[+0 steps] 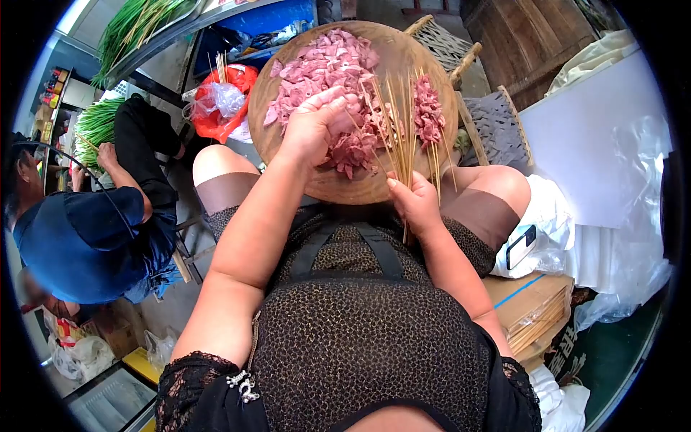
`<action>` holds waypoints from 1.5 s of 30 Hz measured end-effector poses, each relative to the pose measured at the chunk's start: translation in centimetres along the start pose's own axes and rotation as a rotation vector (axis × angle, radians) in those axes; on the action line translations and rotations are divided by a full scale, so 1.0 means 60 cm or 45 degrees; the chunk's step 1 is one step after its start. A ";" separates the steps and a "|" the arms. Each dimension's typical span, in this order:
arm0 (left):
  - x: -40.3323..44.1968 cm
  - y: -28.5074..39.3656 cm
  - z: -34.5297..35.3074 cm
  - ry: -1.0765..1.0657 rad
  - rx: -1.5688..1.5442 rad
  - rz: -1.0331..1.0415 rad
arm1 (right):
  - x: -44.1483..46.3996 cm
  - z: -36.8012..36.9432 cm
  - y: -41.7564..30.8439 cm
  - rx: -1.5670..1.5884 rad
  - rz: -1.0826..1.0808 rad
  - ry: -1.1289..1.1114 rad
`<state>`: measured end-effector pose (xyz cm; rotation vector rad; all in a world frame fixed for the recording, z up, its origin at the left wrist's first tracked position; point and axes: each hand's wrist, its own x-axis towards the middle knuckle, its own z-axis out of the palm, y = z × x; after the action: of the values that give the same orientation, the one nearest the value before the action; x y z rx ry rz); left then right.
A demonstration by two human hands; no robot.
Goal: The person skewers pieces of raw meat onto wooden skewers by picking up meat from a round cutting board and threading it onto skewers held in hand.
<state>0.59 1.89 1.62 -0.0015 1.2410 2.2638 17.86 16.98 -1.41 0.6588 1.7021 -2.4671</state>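
Observation:
My left hand (317, 128) is above the round wooden board (288, 162), its fingers closed around what looks like a piece of raw meat at the tip of a thin skewer. My right hand (417, 204), at the board's near edge, grips a bunch of bamboo skewers (399, 137) that fan upward. Cut raw meat (324, 65) is heaped over the far left of the board, with a darker pile (353, 153) beside my left hand. Loaded meat skewers (429, 111) lie on the right side, their bare ends toward me.
A red plastic bag (229, 119) with skewers stands left of the board. Further left, a seated person (86, 230) handles green vegetables (101, 122). Woven stools (497, 133) stand right of the board. A phone (521, 247) and a cardboard box (533, 306) are at my right.

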 end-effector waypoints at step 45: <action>0.004 0.011 0.010 -0.139 2.071 0.684 | 0.010 -0.012 -0.004 0.141 -0.104 0.145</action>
<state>0.23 2.20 2.39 1.0906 2.7993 0.8936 17.50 17.85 -1.64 0.7694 1.6714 -2.6446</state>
